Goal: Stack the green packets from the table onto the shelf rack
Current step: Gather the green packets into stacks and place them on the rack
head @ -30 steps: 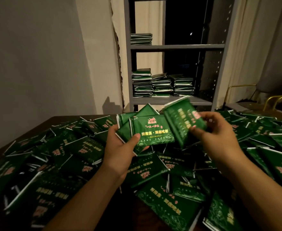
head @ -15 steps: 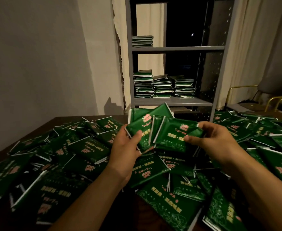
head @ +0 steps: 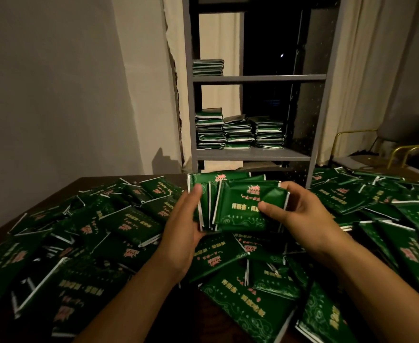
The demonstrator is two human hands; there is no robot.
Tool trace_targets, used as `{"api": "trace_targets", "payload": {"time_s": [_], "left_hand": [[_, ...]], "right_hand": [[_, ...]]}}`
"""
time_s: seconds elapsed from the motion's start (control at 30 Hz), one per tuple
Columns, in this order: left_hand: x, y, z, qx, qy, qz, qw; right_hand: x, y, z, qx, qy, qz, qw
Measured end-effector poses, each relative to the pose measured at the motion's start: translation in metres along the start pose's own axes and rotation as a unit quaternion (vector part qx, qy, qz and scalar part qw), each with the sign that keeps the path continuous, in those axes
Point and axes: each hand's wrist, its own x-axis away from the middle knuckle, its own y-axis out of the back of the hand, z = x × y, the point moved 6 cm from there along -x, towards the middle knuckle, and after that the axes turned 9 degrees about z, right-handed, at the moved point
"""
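Observation:
Above the table I hold a small bundle of green packets (head: 238, 206) between both hands. My left hand (head: 185, 226) grips its left edge, thumb on the front. My right hand (head: 300, 216) grips the right edge, thumb pressed on the front packet. Loose green packets (head: 129, 226) cover the dark table (head: 84, 184) all around. Behind the table stands the grey shelf rack (head: 253, 154). Its lower shelf carries three stacks of packets (head: 238, 132), and one short stack (head: 208, 67) lies on the upper shelf.
A plain wall is on the left and pale curtains (head: 359, 82) hang on the right. Gold-framed chairs (head: 401, 149) stand at the far right behind the table. A dark window shows through the rack.
My right hand has brought its packet down onto the ones in my left hand. Both hands now squeeze the packets together into one bundle, held lower and more level.

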Motion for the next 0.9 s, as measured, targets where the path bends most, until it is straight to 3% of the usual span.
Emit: {"api": "trace_targets", "payload": {"time_s": [0.1, 0.27, 0.4, 0.6, 0.7, 0.8, 0.9], "left_hand": [[0.003, -0.006, -0.004, -0.142, -0.026, 0.018, 0.989], [0.0, 0.001, -0.003, -0.1, -0.005, -0.02, 0.995], [0.001, 0.01, -0.002, -0.091, -0.017, -0.093, 0.991], [0.005, 0.0, 0.013, -0.177, 0.014, -0.071, 0.982], [0.004, -0.002, 0.015, -0.21, 0.021, -0.074, 0.975], [0.005, -0.001, 0.013, -0.205, 0.027, -0.073, 0.976], [0.006, 0.002, 0.008, -0.167, 0.025, -0.099, 0.981]], "right_hand": [[-0.003, -0.004, -0.007, -0.002, 0.01, 0.001, 1.0], [-0.002, -0.021, -0.007, -0.049, 0.005, 0.084, 0.995], [-0.005, -0.034, -0.015, 0.063, -0.008, 0.11, 0.992], [-0.003, -0.043, -0.018, 0.053, -0.009, 0.13, 0.99], [-0.004, -0.048, -0.026, 0.099, -0.025, 0.148, 0.984], [-0.003, -0.048, -0.022, 0.129, -0.018, 0.145, 0.981], [-0.005, -0.039, -0.018, 0.076, -0.02, 0.112, 0.991]]}}
